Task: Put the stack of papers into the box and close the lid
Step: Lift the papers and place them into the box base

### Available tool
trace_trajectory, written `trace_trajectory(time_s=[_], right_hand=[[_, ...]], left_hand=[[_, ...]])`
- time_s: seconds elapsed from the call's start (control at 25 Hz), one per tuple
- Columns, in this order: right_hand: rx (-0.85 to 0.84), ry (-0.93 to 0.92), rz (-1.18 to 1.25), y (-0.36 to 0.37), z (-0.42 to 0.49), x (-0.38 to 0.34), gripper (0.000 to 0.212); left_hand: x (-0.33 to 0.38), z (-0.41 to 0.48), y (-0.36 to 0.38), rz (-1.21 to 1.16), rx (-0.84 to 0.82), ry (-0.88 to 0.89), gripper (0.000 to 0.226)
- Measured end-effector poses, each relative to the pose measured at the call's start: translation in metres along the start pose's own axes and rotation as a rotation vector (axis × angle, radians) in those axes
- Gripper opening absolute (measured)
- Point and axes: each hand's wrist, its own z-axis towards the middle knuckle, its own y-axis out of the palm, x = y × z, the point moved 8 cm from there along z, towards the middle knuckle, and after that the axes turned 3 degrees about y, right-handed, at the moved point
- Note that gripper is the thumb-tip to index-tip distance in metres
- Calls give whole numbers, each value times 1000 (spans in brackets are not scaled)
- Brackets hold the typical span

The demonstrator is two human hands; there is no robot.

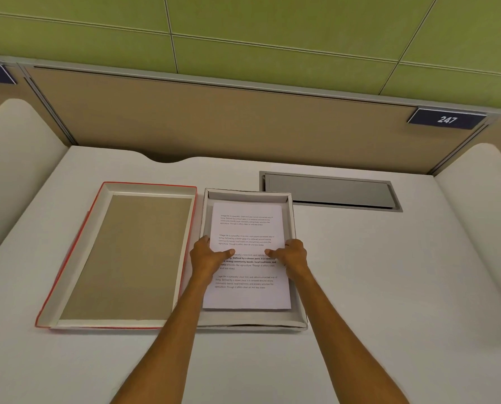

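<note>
A white stack of papers with printed text lies inside the open white box at the middle of the desk. My left hand grips the stack's left edge, thumb on top of the sheets. My right hand grips the right edge in the same way. The box lid lies upside down to the left of the box, red on the outside with a brown inner face, its right side touching the box.
A grey cable hatch is set in the white desk behind and right of the box. Tan partition panels stand at the back, with a "247" sign. Curved white dividers flank both sides.
</note>
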Motion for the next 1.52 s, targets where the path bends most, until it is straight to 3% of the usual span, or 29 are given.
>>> trace_trajectory(time_s=[0.24, 0.32, 0.4, 0.48, 0.56, 0.64, 0.84, 1.2, 1.52], right_hand=[[-5, -47, -44, -4, 2, -10, 40], [17, -99, -76, -11, 7, -28, 38], [1, -193, -103, -15, 11, -58, 45], [-45, -312, -145, -13, 15, -92, 65], [-96, -431, -268, -6, 19, -122, 64], [-121, -513, -445, 5, 28, -138, 60], [-243, -586, -650, 36, 47, -147, 58], [-471, -543, -814, 72, 70, -144, 75], [-462, -537, -840, 78, 81, -136, 72]], left_hand=[[16, -13, -5, 144, -79, 63, 76], [21, -29, -13, -23, -73, 36, 88], [16, -50, -14, -359, -123, -142, 84], [1, -79, 5, -726, -269, -468, 74], [-8, -110, 24, -889, -400, -725, 73], [-18, -130, 38, -964, -459, -845, 72], [-32, -135, 60, -1093, -413, -849, 45], [-49, -120, 71, -1030, -358, -913, 57], [-60, -113, 74, -1007, -294, -917, 63]])
